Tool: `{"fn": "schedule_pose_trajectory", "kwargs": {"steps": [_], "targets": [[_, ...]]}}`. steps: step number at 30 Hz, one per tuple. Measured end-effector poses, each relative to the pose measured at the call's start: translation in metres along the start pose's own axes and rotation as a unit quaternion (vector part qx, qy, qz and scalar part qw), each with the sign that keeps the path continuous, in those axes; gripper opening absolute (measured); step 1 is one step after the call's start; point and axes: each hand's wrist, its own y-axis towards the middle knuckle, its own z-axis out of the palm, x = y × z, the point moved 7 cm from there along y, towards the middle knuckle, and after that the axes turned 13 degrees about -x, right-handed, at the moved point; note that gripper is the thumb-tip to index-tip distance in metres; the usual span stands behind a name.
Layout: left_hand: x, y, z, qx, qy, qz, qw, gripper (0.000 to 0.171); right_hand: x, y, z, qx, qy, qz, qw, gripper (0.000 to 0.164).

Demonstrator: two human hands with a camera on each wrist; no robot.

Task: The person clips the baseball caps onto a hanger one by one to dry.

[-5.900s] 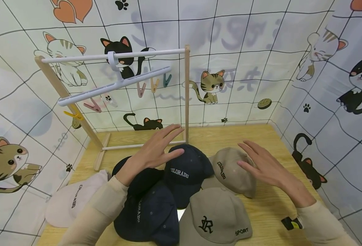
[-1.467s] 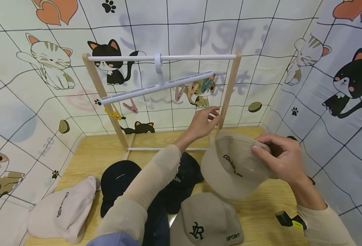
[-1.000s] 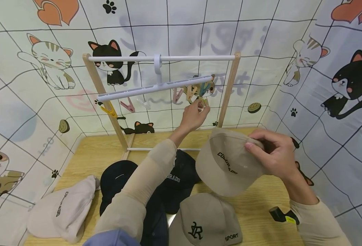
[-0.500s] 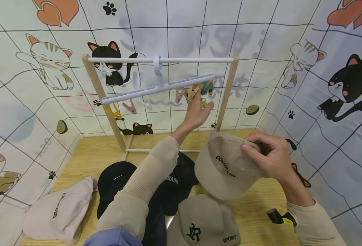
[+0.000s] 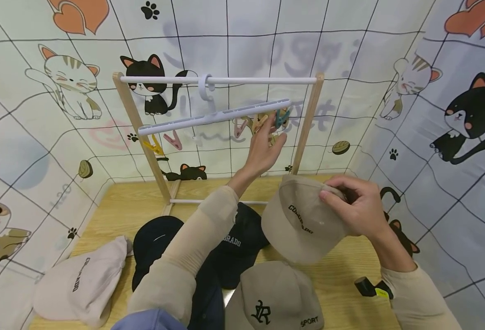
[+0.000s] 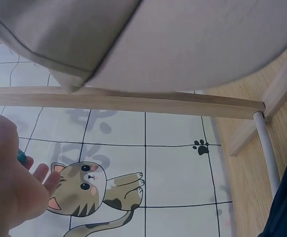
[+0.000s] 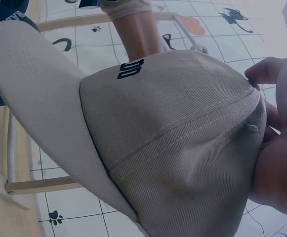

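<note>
My right hand point(image 5: 359, 206) pinches a beige cap point(image 5: 304, 229) at its crown, thumb in front; the cap is raised in front of the rack, "COLORADO" lettering facing me. In the right wrist view its brim point(image 7: 29, 79) points left. My left hand point(image 5: 263, 151) reaches up under a tilted white hanger point(image 5: 213, 118), its index finger at a beige clothespin point(image 5: 260, 123) and its thumb held apart. A teal clothespin point(image 5: 282, 117) hangs just right of that finger. Pink and yellow clothespins hang further left along the bar. In the left wrist view, the cap point(image 6: 49, 34) fills the top.
A wooden rack point(image 5: 306, 128) with a white rod point(image 5: 263, 80) carries the hanger. On the table point(image 5: 131, 197) lie a pale cap point(image 5: 81, 284), a black cap point(image 5: 155, 238), dark navy caps point(image 5: 244, 243) and a beige "SPORT" cap point(image 5: 281, 293). A black strap device point(image 5: 366, 286) is by my right sleeve.
Both hands were free above the caps; now the right holds the beige cap off the table. My left hand has risen to the clothespins. The rack stands further right, and the hanger's hook has turned.
</note>
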Motion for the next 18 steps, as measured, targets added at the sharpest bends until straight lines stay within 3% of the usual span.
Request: {"fn": "schedule_pose_trajectory", "kwargs": {"steps": [11,18], "targets": [[-0.021,-0.008,-0.012,-0.047,-0.013,0.042,0.9979,0.056,-0.010,0.007,0.012,-0.017,-0.039,0.033,0.999,0.016],[-0.043,-0.006,-0.016,-0.079,0.000,0.097,0.9921,0.037,-0.015,0.013,0.021,-0.018,-0.067,0.052,0.996,0.013]]}}
